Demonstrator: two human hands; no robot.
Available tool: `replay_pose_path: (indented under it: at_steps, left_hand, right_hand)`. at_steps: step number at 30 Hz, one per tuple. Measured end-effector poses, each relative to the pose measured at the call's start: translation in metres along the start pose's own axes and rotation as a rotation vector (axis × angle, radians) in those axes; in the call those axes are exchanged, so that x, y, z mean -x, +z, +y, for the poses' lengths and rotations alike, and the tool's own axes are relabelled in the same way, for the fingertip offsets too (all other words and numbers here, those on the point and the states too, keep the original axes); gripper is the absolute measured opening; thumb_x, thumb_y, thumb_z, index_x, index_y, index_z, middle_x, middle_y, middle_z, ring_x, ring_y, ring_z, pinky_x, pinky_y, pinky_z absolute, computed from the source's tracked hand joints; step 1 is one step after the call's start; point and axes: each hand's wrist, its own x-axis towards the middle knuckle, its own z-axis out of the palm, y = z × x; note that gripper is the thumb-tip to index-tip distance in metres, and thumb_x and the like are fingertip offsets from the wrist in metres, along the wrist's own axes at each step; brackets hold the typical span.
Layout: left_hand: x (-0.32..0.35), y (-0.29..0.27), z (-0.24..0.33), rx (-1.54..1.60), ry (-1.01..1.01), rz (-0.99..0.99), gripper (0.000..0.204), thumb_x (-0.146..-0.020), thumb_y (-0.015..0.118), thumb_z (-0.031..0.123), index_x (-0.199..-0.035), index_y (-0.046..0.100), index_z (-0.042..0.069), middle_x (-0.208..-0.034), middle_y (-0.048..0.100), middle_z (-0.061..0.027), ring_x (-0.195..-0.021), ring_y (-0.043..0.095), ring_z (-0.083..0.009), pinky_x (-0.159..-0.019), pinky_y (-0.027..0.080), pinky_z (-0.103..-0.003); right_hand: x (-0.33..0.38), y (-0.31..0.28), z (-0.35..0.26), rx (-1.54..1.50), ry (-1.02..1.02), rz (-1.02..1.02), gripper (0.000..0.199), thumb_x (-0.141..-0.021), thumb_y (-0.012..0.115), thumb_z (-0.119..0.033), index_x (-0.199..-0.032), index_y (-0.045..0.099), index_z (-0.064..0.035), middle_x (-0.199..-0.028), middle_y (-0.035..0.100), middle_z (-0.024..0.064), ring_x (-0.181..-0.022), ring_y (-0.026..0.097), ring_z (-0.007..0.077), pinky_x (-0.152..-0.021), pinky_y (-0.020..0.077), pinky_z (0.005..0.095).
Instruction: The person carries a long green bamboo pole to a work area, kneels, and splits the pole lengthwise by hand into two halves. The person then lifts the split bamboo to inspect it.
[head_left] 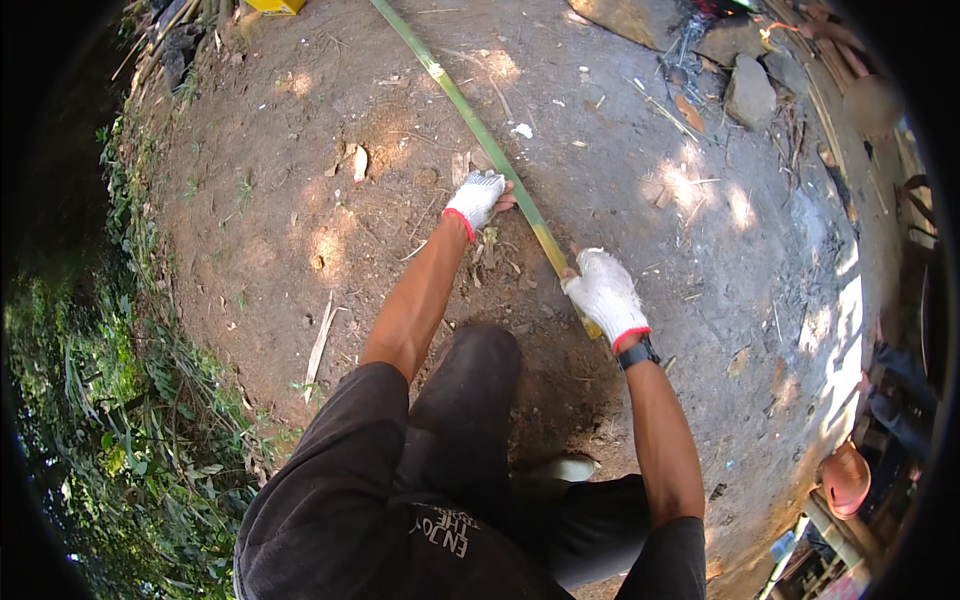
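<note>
A long green bamboo pole (470, 112) slants from the top middle down to the right, with a pale joint in its upper part and a yellowish near end. My right hand (604, 290), in a white glove with a red cuff, is closed round the pole close to that end, which sticks out just below the glove. Farther up, my left hand (480, 198), gloved alike, meets the pole from its left side with the fingers curled at its edge. Bare fingertips show on the left hand. A dark watch (638, 353) circles my right wrist.
Bare dirt ground (270, 150) carries dry leaves and small chips. Stones (750, 92) lie at the far right beside ash and sticks. Green plants (130, 420) line the left edge. An orange-brown rounded object (846, 480) is at right. A yellow item (275, 5) shows at the top.
</note>
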Motion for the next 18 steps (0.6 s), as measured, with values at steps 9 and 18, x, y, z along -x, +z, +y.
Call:
replay_pose_path:
  at_steps: [9,18]
  left_hand:
    - [0.009,-0.036,-0.01,-1.246,0.412,0.373,0.031,-0.082,0.058,0.026,-0.088,0.061,-0.003,-0.089,0.062,-0.029,-0.08,0.061,-0.0442,-0.072,0.049,-0.049]
    - [0.177,-0.102,-0.109,-1.611,0.437,0.559,0.064,-0.09,0.053,0.029,-0.143,0.03,0.002,-0.15,0.022,-0.0215,-0.139,0.02,-0.0393,-0.114,0.016,-0.048]
  right_hand:
    - [0.199,-0.036,-0.081,-0.119,-0.418,-0.443,0.037,-0.084,0.062,-0.032,-0.107,0.065,-0.0036,-0.079,0.065,0.0169,-0.077,0.064,0.0341,-0.067,0.0513,0.0444]
    - [0.209,-0.033,-0.097,-0.024,-0.31,-0.277,0.028,-0.076,0.068,-0.029,-0.089,0.065,-0.0041,-0.071,0.064,0.0145,-0.072,0.064,0.033,-0.063,0.0497,0.0442]
